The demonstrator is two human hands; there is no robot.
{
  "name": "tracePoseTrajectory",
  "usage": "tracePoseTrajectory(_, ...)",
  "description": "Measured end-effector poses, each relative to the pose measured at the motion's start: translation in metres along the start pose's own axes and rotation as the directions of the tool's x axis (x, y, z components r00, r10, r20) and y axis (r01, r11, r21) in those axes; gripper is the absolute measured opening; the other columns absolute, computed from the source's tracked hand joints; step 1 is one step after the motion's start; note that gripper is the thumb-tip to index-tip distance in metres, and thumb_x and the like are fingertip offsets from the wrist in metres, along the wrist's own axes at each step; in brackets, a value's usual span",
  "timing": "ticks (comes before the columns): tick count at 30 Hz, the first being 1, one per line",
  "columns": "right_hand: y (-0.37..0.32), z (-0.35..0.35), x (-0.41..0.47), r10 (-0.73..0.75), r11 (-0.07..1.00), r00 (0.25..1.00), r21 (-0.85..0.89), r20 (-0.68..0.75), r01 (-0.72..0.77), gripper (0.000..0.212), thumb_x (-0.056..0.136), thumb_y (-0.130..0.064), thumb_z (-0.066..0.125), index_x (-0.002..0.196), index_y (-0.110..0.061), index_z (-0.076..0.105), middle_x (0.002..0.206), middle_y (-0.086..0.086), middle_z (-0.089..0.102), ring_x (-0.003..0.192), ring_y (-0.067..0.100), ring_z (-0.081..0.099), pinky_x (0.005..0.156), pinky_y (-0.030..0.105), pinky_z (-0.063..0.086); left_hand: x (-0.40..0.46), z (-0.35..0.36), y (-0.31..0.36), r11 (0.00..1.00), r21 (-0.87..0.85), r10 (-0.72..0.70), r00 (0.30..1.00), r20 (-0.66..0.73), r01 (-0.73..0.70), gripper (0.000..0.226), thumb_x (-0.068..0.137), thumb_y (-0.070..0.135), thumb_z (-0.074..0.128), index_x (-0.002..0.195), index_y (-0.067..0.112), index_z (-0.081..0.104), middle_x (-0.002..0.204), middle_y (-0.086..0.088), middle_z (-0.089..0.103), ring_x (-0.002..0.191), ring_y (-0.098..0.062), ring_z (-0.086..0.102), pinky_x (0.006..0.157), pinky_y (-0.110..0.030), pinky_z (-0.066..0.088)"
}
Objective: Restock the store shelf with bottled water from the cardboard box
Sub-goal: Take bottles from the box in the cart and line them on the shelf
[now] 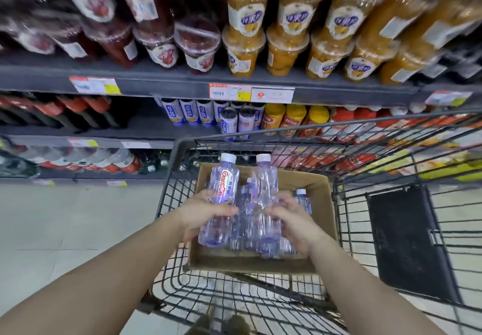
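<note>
An open cardboard box sits inside a black wire shopping cart. My left hand grips a clear water bottle with a white cap and a red-and-blue label, lifted above the box. My right hand holds a second clear bottle, also raised over the box. More bottles stand in the box behind my right hand. The store shelf rises beyond the cart.
The top shelf carries dark red fruit cups and orange fruit cups. The shelf below holds white-and-blue cans and yellow-capped bottles. Red-labelled bottles lie on the lowest shelf at left. Pale floor spreads left of the cart.
</note>
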State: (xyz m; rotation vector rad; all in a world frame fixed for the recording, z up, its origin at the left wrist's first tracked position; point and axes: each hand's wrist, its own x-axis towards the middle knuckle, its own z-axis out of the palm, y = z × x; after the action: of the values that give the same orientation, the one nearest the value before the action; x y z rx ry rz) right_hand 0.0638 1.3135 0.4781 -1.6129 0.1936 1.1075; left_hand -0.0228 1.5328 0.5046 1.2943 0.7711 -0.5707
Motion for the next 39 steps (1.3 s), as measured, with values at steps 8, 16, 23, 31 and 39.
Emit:
tracePoseTrajectory(8, -0.115, 0.134, -0.070, -0.130, 0.976, 0.874, 0.218, 0.469, 0.028, 0.033, 0.078, -0.020, 0.068, 0.110, -0.015, 0.070, 0.104, 0.015, 0.072, 0.087, 0.031, 0.071, 0.065, 0.043, 0.058, -0.152, -0.082, 0.068, 0.942, -0.101, 0.312, 0.947, -0.081, -0.319, 0.058, 0.070, 0.012, 0.080, 0.120, -0.006, 0.058, 0.116, -0.030, 0.066, 0.099, -0.034, 0.064, 0.092, -0.049, 0.045)
tracePoseTrajectory(16, -0.190, 0.377, -0.145, -0.322, 0.932, 0.752, 0.051, 0.576, 0.359, 0.049, 0.081, -0.028, 0.068, 0.125, -0.010, 0.060, 0.119, 0.023, 0.065, 0.095, 0.034, 0.068, 0.070, 0.045, 0.058, -0.325, -0.245, 0.046, 0.784, -0.191, 0.536, 0.799, -0.271, -0.591, 0.028, 0.077, 0.009, 0.073, 0.105, 0.011, 0.075, 0.113, -0.023, 0.070, 0.101, -0.036, 0.069, 0.091, -0.057, 0.054)
tracePoseTrajectory(23, -0.195, 0.611, -0.213, -0.479, 0.831, 0.574, 0.132, 0.664, 0.540, 0.039, 0.080, -0.020, 0.065, 0.116, -0.004, 0.066, 0.114, 0.024, 0.067, 0.098, 0.035, 0.066, 0.079, 0.045, 0.057, -0.480, -0.408, -0.019, 0.735, -0.059, 0.581, 0.673, -0.457, -0.675, 0.015, 0.087, 0.011, 0.068, 0.099, 0.015, 0.077, 0.105, -0.012, 0.075, 0.094, -0.024, 0.073, 0.073, -0.039, 0.060)
tracePoseTrajectory(31, -0.215, 0.779, -0.238, -0.523, 0.691, 0.412, 0.088, 0.746, 0.717, 0.035, 0.077, -0.024, 0.077, 0.109, -0.010, 0.070, 0.110, 0.015, 0.072, 0.104, 0.031, 0.068, 0.092, 0.045, 0.052, -0.585, -0.544, -0.065, 0.665, 0.022, 0.576, 0.494, -0.652, -0.746, 0.034, 0.082, 0.003, 0.071, 0.115, 0.001, 0.062, 0.099, -0.015, 0.075, 0.084, -0.025, 0.073, 0.069, -0.035, 0.059)
tracePoseTrajectory(39, -0.269, 0.914, -0.208, -0.525, 0.533, 0.360, -0.032, 0.771, 0.846, 0.091, 0.054, -0.059, 0.088, 0.128, -0.017, 0.056, 0.122, 0.006, 0.068, 0.114, 0.026, 0.063, 0.105, 0.054, 0.039, -0.618, -0.674, -0.062, 0.578, 0.077, 0.609, 0.367, -0.703, -0.812, 0.070, 0.059, 0.019, 0.085, 0.122, 0.004, 0.059, 0.099, -0.007, 0.075, 0.088, -0.023, 0.070, 0.099, -0.046, 0.048)
